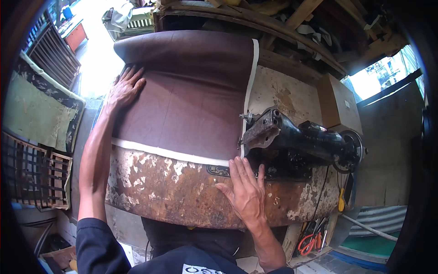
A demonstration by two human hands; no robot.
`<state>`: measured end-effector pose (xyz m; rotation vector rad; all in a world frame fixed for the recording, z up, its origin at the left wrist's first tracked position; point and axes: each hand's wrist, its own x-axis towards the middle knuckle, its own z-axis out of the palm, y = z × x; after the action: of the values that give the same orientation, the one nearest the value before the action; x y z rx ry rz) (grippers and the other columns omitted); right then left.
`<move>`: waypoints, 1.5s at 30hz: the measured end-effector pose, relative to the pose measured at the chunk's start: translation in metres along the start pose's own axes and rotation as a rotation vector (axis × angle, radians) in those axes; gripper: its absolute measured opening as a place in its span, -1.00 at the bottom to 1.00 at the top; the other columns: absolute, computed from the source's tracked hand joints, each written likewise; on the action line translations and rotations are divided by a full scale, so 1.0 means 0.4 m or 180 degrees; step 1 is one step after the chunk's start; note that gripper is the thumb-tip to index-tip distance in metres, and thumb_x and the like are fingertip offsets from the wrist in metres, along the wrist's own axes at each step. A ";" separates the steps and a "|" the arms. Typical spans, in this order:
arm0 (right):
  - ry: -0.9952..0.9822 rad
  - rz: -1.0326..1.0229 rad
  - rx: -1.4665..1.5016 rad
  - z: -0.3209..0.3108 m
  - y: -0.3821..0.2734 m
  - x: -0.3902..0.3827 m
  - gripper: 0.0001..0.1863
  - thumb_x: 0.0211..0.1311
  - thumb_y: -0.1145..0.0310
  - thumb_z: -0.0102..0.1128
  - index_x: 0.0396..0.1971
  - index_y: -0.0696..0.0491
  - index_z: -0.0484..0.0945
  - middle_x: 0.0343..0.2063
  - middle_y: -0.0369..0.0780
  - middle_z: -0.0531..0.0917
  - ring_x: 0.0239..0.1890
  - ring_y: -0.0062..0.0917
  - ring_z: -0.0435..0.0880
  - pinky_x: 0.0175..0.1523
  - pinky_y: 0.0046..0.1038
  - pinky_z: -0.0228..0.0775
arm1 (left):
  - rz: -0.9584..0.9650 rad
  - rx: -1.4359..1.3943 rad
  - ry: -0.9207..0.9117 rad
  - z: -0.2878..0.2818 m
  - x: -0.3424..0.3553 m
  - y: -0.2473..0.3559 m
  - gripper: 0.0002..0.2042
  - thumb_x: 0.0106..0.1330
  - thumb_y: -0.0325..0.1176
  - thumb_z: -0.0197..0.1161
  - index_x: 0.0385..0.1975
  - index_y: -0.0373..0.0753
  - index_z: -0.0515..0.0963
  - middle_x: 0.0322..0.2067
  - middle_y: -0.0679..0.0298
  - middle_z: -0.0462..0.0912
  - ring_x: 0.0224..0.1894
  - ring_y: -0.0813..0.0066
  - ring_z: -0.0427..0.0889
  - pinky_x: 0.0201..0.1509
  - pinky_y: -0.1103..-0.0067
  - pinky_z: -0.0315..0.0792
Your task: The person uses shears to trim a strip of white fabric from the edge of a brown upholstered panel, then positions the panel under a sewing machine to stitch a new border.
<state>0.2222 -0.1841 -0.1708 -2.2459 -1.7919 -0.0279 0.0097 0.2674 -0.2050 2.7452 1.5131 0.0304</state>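
Note:
A large maroon sheet [182, 105], which looks like leatherette, lies on a worn sewing table [169, 196], its far end curling upward. White edging [173, 153] runs along its near and right sides. My left hand [125, 87] rests flat on the sheet's left side, fingers spread. At the near right corner, my right hand [246, 187] lies with fingers stretched out, fingertips touching the white edging just in front of the needle area. The black sewing machine [301, 141] stands to the right, its head over the right edging. Its needle is too small to make out.
A cardboard box [337, 102] stands behind the machine. Wooden shelving [255, 18] with piled materials spans the far side. A yellow-handled tool [341, 200] hangs at the table's right end, above orange-handled scissors [310, 243]. Wooden frames [36, 169] lean at the left.

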 end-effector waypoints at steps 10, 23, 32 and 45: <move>-0.0057 0.0135 0.0166 0.019 0.008 0.010 -0.20 0.41 -0.17 0.22 0.42 0.14 0.45 0.41 -0.04 0.50 0.49 -0.12 0.39 0.53 0.29 0.03 | 0.0025 -0.0061 -0.0106 0.017 0.053 -0.004 -0.36 0.64 0.22 -0.26 0.63 0.16 0.12 0.67 0.27 -0.04 0.70 0.27 -0.15 0.70 0.06 -0.25; 0.0038 0.0285 0.0150 0.038 0.006 0.020 -0.22 0.44 -0.14 0.19 0.46 0.08 0.41 0.47 -0.15 0.43 0.49 -0.23 0.38 0.49 0.34 0.12 | 0.0003 -0.0015 -0.0048 0.008 0.089 0.005 -0.37 0.64 0.24 -0.27 0.63 0.21 0.12 0.66 0.27 0.00 0.70 0.27 -0.12 0.72 0.12 -0.21; 0.0114 0.0299 0.0139 0.047 0.007 0.022 -0.27 0.41 -0.02 0.29 0.45 0.08 0.43 0.46 -0.15 0.44 0.47 -0.23 0.40 0.48 0.34 0.13 | -0.0013 -0.0051 -0.0065 0.007 0.093 0.007 -0.37 0.63 0.25 -0.27 0.62 0.22 0.14 0.66 0.27 0.00 0.70 0.27 -0.11 0.72 0.09 -0.22; 0.0106 0.0334 0.0180 0.045 0.004 0.027 -0.27 0.40 0.00 0.30 0.44 0.09 0.44 0.45 -0.14 0.46 0.44 -0.22 0.43 0.48 0.36 0.14 | -0.0044 -0.0059 -0.0096 0.004 0.099 0.010 -0.36 0.62 0.25 -0.27 0.62 0.20 0.14 0.66 0.27 0.00 0.69 0.29 -0.10 0.72 0.11 -0.21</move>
<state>0.2235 -0.1701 -0.1866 -2.2824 -1.6354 0.0057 0.0344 0.2988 -0.2058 2.7081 1.5163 0.0030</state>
